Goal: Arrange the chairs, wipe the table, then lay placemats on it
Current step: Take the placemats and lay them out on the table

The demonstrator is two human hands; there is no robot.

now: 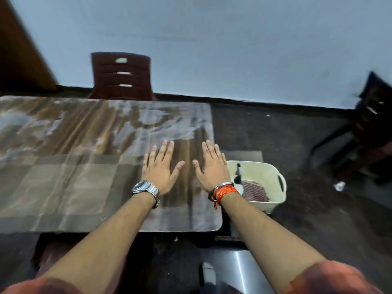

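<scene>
Here the left hand (pixel 161 168) and right hand (pixel 212 166) lie open, flat on the table (pixel 186 128).

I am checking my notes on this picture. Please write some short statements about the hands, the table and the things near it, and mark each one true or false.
1. The left hand and the right hand are both open, with fingers spread, over the table. True.
2. The watch is on the right wrist. False: it is on the left wrist.
3. A placemat lies on the table. True.
4. The basket stands on the table. False: it stands lower, beside the table's right end.
5. The basket is empty. False: a striped cloth lies in it.
</scene>
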